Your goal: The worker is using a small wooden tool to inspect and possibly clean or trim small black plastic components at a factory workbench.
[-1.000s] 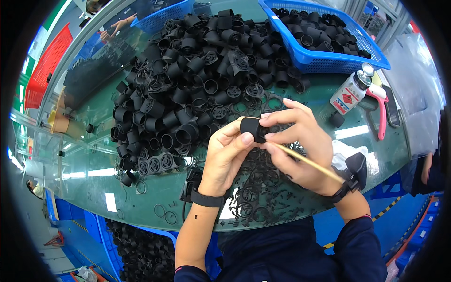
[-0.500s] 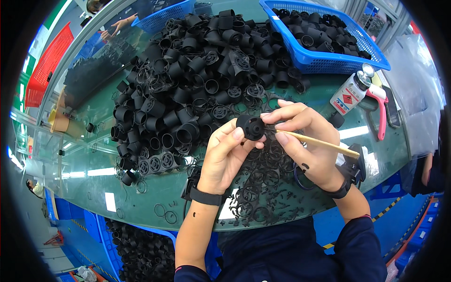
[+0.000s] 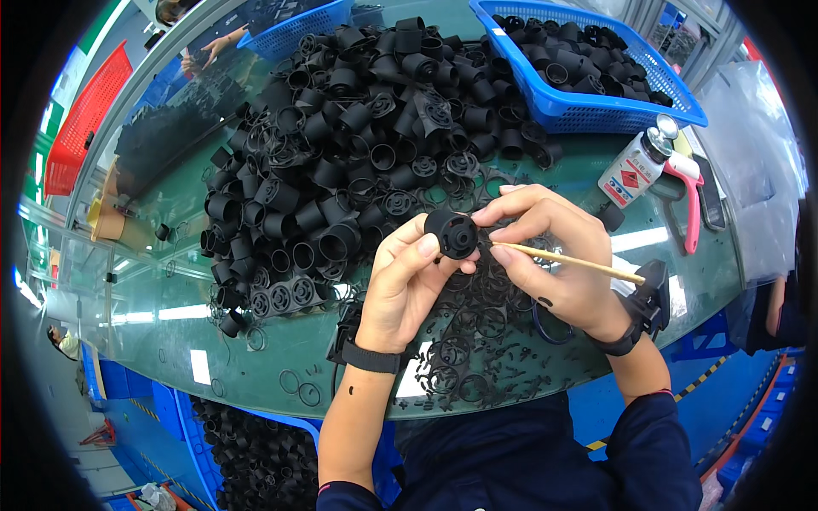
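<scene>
Between the thumb and fingers of my left hand (image 3: 405,277) is a black cup-shaped plastic part (image 3: 453,234), its slotted end face turned to the right. My right hand (image 3: 558,255) is closed on a thin tool with a yellowish wooden handle (image 3: 579,261). The tool's tip points at the part's slotted face; whether it touches cannot be told. Under and around my hands lie thin black rings and small black scraps (image 3: 486,353). A large heap of similar black cup-shaped parts (image 3: 341,145) spreads beyond my left hand.
At the far right stands a blue basket (image 3: 588,122) of black parts. A white bottle with a metal top (image 3: 635,170) and a pink-handled tool (image 3: 690,204) lie right of my hands. Below the table's front edge is a blue bin (image 3: 183,426) of black parts.
The part in my left hand has shifted slightly left and down. My right hand has turned a little, and the tool's handle end has moved left, its tip a bit farther from the part.
</scene>
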Motion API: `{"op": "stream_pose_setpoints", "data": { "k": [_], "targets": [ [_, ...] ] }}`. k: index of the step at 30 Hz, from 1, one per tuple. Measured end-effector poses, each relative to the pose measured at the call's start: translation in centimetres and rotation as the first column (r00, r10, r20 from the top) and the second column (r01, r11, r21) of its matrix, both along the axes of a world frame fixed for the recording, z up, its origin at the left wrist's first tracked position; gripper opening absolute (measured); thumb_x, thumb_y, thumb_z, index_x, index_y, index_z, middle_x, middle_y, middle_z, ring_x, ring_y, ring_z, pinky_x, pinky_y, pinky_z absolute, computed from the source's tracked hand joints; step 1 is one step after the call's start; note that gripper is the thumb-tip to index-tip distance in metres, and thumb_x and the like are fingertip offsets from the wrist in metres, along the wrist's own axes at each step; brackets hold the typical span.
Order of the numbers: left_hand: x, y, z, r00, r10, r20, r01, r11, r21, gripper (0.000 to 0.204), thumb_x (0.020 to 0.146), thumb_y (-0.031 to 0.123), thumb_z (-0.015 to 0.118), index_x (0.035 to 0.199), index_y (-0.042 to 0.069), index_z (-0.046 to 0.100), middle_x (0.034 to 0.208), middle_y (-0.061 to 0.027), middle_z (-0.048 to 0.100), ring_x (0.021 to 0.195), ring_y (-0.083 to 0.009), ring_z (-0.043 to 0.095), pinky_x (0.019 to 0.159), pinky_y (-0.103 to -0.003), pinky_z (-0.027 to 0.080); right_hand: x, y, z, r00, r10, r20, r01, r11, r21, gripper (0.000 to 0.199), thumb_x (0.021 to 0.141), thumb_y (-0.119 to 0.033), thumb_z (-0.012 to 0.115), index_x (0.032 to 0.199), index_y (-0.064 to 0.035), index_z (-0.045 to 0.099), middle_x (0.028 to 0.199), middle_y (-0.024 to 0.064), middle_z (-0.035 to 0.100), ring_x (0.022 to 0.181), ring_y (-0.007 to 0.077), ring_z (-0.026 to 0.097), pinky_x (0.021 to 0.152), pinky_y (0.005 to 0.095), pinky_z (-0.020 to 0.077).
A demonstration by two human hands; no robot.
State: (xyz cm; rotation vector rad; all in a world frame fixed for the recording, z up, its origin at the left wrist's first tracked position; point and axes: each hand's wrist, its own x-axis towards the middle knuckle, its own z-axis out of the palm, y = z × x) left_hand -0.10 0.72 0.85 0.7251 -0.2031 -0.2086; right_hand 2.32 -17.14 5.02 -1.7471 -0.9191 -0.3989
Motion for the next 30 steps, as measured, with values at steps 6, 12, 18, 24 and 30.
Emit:
{"op": "stream_pose_setpoints", "data": {
  "k": [6,12,18,24,30],
  "targets": [
    [-0.1,0.0,0.0,0.999,0.007,0.040,-0.009,0.998,0.058,0.025,0.085,0.017,0.059,0.100,-0.003,0.056,0.093,-0.0123,0.062,0.084,-0.0188,0.060,0.077,-0.032,0.051,0.1,-0.2,0.3,0.999,0.033,-0.038,-0.034,0.999,-0.031,0.010,0.070,0.001,0.066,0.076,-0.0018,0.058,0.089,0.0094,0.062,0.080,0.0233,0.060,0.074,0.0318,0.0447],
    [-0.3,-0.7,0.4,0.998,0.056,-0.005,-0.056,0.997,0.045,0.022,0.086,0.013,0.057,0.101,-0.003,0.056,0.096,-0.0120,0.062,0.084,-0.0183,0.061,0.078,-0.031,0.050,0.6,0.0,-0.4,0.862,-0.042,0.505,0.172,0.961,-0.215,0.017,0.063,-0.003,0.069,0.077,0.0014,0.059,0.088,0.0129,0.060,0.080,0.0245,0.061,0.081,0.0395,0.0497],
    [-0.1,-0.4,0.1,1.000,-0.018,-0.009,0.017,0.999,-0.036,0.025,0.088,0.016,0.056,0.102,-0.004,0.055,0.100,-0.0146,0.061,0.084,-0.0185,0.060,0.076,-0.031,0.050,-0.1,0.3,-0.5,0.966,-0.088,0.242,0.090,0.996,0.003,0.013,0.071,0.005,0.065,0.082,0.0017,0.059,0.086,0.0158,0.064,0.080,0.0267,0.064,0.088,0.0440,0.0476],
    [0.0,-0.2,-0.1,0.998,-0.057,0.008,0.058,0.997,-0.055,0.028,0.089,0.022,0.055,0.101,-0.003,0.053,0.100,-0.0160,0.060,0.082,-0.0188,0.059,0.074,-0.029,0.049,0.4,-0.5,-0.5,0.995,-0.025,-0.096,0.052,0.956,0.289,0.008,0.079,0.003,0.059,0.087,0.0032,0.059,0.092,0.0133,0.066,0.086,0.0199,0.064,0.093,0.0389,0.0428],
    [0.1,-0.1,-0.3,0.999,-0.036,0.022,0.037,0.999,-0.024,0.032,0.085,0.023,0.058,0.103,-0.003,0.053,0.100,-0.0138,0.059,0.086,-0.0188,0.057,0.075,-0.031,0.048,-0.3,0.1,-0.1,0.986,0.017,-0.168,0.011,0.987,0.159,0.006,0.074,0.003,0.062,0.080,0.0020,0.061,0.089,0.0130,0.066,0.079,0.0182,0.063,0.071,0.0275,0.0482]
  ]
}}
